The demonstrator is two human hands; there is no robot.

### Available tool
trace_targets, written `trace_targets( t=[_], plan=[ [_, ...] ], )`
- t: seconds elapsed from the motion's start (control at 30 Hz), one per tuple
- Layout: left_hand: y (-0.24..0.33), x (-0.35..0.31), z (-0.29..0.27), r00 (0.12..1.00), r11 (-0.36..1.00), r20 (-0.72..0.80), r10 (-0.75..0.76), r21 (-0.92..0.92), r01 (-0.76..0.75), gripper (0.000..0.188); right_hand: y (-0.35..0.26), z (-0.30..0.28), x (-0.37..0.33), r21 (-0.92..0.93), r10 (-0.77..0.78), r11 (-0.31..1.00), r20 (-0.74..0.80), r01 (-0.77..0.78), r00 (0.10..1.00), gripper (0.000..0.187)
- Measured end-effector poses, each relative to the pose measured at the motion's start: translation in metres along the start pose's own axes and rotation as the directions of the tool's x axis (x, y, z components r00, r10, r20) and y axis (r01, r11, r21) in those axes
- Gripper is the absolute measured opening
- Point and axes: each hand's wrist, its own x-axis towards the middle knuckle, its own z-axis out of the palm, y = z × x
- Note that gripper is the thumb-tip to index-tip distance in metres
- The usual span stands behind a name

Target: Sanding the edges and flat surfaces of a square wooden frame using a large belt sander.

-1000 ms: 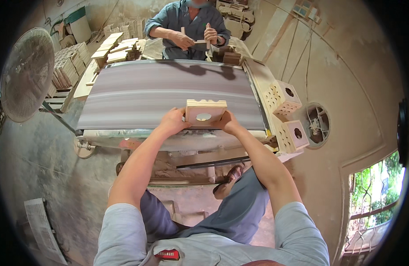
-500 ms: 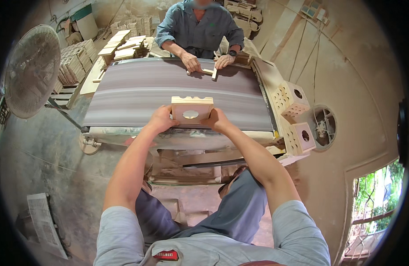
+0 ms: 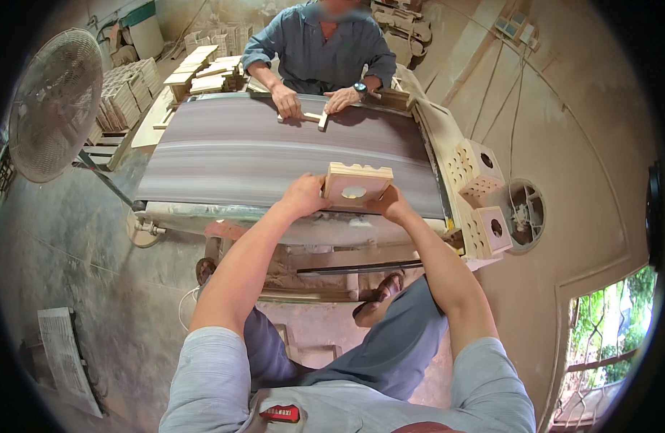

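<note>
The left hand and right hand grip opposite ends of a pale wooden box just right of the frame's centre, fingers closed round its sides. A round hole shows in its near face and scallops notch its top edge. It sits over the near edge of a wide grey-brown belt; whether its underside touches, I cannot tell.

Across the belt, at upper centre, a co-worker presses a jointed wooden piece on the far edge, taking up that stretch. At the belt's right end, an upper perforated box and a lower perforated box crowd the ledge, close to a round wall fan. A large caged fan stands at upper left, partly blocking stacked slats; pale boards pile beside the belt's far left corner. The forearms cover parts of the machine's front.
</note>
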Motion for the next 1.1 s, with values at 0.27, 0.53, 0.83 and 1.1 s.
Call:
trace_targets(
  t=[0.27, 0.53, 0.83, 1.1],
  plan=[
    [-0.026, -0.016, -0.025, 0.996, 0.998, -0.054, -0.068, -0.019, 0.067, 0.053, -0.015, 0.034, 0.026, 0.085, 0.057, 0.995, 0.028, -0.06, 0.998, 0.043],
    [-0.037, -0.047, -0.051, 0.987, 0.987, -0.014, -0.158, -0.038, 0.158, 0.055, -0.069, 0.057, 0.025, -0.165, 0.079, 0.985, 0.116, -0.059, 0.99, 0.049],
    [0.015, -0.019, -0.014, 0.995, 0.995, 0.019, -0.093, -0.02, 0.093, 0.054, -0.015, 0.008, -0.006, -0.036, 0.024, 0.999, 0.034, -0.023, 0.999, 0.048],
    [0.005, 0.002, -0.001, 0.99, 0.988, 0.087, -0.115, -0.097, 0.123, 0.055, -0.006, 0.0, 0.001, -0.004, 0.055, 0.998, 0.008, -0.055, 0.998, 0.043]
  ],
)
